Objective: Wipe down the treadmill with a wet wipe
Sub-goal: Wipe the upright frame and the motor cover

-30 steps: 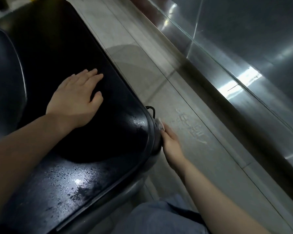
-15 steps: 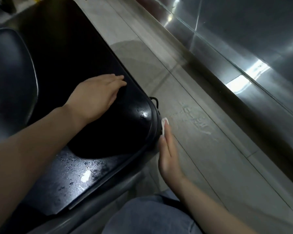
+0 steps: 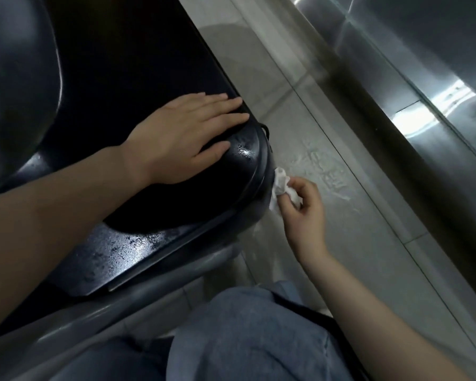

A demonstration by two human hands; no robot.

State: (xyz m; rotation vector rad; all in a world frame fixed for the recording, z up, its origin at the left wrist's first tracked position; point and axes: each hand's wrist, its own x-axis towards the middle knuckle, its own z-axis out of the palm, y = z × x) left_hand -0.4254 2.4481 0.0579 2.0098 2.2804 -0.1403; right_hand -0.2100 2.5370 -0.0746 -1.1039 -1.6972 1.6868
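Observation:
The treadmill's glossy black rear cover (image 3: pixel 138 243) fills the left half of the view, with wet streaks on its surface. My left hand (image 3: pixel 187 136) lies flat on top of the cover near its rounded right corner, fingers straight. A crumpled white wet wipe (image 3: pixel 282 189) is pinched in the fingers of my right hand (image 3: pixel 302 207), which holds it against the outer side of that rounded corner.
Grey tiled floor (image 3: pixel 355 215) with pale smear marks runs along the treadmill's right side. A shiny metal wall base (image 3: pixel 423 111) borders it at the far right. My knee in blue jeans (image 3: pixel 245 334) is at the bottom. A dark curved part (image 3: pixel 17 78) stands at top left.
My left hand slid right to the cover's corner edge. My right hand turned from a flat press against the corner's side to pinching the bunched wipe, now more visible.

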